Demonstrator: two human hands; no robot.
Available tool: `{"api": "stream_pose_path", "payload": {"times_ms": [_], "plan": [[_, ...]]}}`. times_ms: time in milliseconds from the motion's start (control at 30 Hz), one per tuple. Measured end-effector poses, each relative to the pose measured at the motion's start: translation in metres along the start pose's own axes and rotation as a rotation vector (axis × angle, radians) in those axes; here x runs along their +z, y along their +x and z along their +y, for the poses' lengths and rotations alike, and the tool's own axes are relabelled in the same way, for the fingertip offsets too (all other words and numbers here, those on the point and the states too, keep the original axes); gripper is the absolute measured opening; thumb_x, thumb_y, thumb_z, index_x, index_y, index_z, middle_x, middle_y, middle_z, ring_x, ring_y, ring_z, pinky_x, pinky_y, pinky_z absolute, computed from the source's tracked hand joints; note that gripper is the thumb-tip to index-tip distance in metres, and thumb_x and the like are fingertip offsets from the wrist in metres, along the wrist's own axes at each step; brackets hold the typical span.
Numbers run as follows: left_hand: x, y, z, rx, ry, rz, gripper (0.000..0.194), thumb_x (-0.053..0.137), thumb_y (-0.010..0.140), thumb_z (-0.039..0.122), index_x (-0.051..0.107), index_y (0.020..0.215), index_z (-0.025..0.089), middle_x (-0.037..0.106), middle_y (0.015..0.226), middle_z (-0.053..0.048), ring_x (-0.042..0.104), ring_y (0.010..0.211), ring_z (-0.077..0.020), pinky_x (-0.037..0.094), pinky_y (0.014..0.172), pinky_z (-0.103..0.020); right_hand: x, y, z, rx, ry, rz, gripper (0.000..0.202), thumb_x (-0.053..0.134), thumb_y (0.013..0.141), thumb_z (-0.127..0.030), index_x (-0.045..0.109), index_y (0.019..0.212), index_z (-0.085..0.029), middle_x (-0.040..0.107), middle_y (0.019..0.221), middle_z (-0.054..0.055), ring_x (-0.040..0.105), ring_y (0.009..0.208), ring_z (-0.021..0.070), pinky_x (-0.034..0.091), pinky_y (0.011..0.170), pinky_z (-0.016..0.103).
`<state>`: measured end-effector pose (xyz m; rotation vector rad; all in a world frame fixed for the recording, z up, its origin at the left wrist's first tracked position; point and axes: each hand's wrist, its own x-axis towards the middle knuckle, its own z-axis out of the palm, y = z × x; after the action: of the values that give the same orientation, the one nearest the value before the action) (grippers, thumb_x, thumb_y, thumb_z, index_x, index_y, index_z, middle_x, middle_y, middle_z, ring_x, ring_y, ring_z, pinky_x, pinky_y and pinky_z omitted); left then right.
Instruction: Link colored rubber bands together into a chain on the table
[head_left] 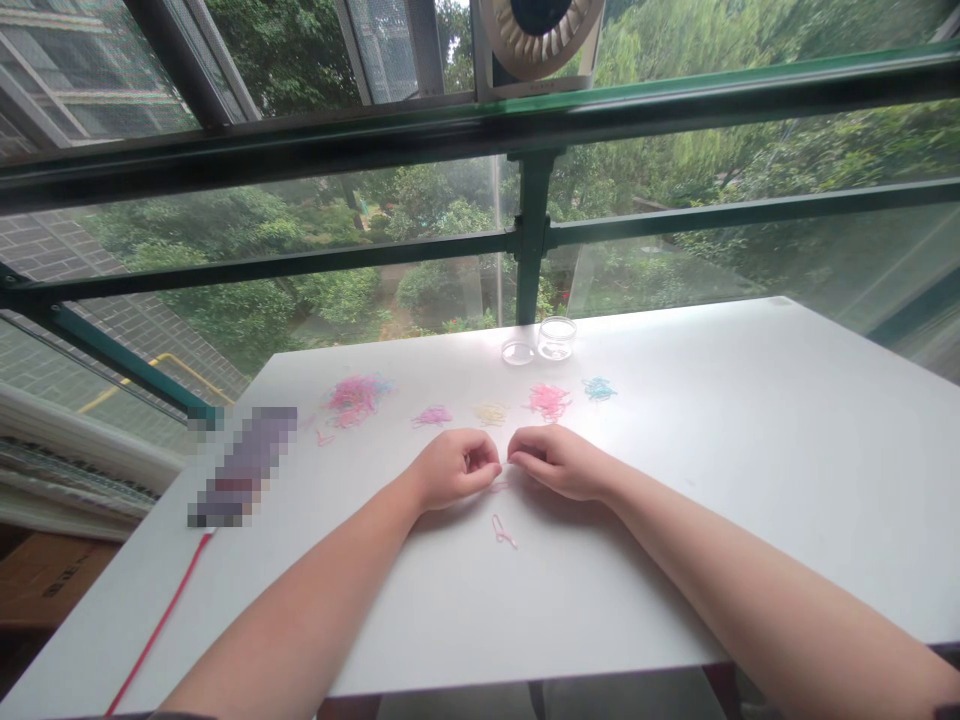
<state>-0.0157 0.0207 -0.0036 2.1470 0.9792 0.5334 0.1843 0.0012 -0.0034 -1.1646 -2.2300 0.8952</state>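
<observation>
My left hand and my right hand rest close together over the white table, thumbs and fingertips pinched, facing each other with a small gap. Whatever they pinch is too small to make out. Just below the fingertips, a pink piece lies on the table, and nearer me is a pink looped clip. Beyond my hands sit small piles: purple, yellow, pink and teal. A larger mixed pile lies to the left.
A clear round jar stands near the table's far edge beside its clear lid. At the left is a blurred-out dark device with a red cable. A fan hangs by the window above the white table.
</observation>
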Motion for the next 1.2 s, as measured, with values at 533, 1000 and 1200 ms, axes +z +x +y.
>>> {"api": "stream_pose_path", "payload": {"times_ms": [533, 1000, 1200], "plan": [[0.0009, 0.0003, -0.0030, 0.009, 0.014, -0.020, 0.006, 0.052, 0.071, 0.020, 0.054, 0.068, 0.015, 0.052, 0.061, 0.002, 0.044, 0.055, -0.0073, 0.035, 0.053, -0.019, 0.0002, -0.0006, 0.0015, -0.060, -0.045, -0.015, 0.011, 0.045, 0.075, -0.013, 0.055, 0.074, -0.017, 0.050, 0.061, -0.002, 0.040, 0.056, 0.0080, 0.033, 0.054, 0.020], [0.0009, 0.0012, -0.0026, 0.014, 0.029, -0.080, 0.005, 0.050, 0.069, 0.019, 0.049, 0.065, 0.015, 0.047, 0.058, 0.003, 0.040, 0.053, -0.0068, 0.032, 0.051, -0.019, 0.0017, 0.0006, 0.0028, -0.088, -0.090, -0.022, 0.013, 0.042, 0.072, -0.009, 0.051, 0.070, -0.017, 0.053, 0.065, -0.002, 0.042, 0.059, 0.0088, 0.033, 0.058, 0.021], [-0.0011, 0.0013, -0.0025, 0.011, 0.001, -0.104, 0.005, 0.049, 0.067, 0.017, 0.046, 0.063, 0.015, 0.044, 0.057, 0.004, 0.037, 0.052, -0.0066, 0.031, 0.050, -0.019, 0.0001, 0.0019, 0.0045, -0.068, -0.081, 0.011, 0.012, 0.042, 0.073, -0.009, 0.050, 0.070, -0.017, 0.052, 0.064, -0.002, 0.042, 0.059, 0.0086, 0.033, 0.056, 0.020]]}}
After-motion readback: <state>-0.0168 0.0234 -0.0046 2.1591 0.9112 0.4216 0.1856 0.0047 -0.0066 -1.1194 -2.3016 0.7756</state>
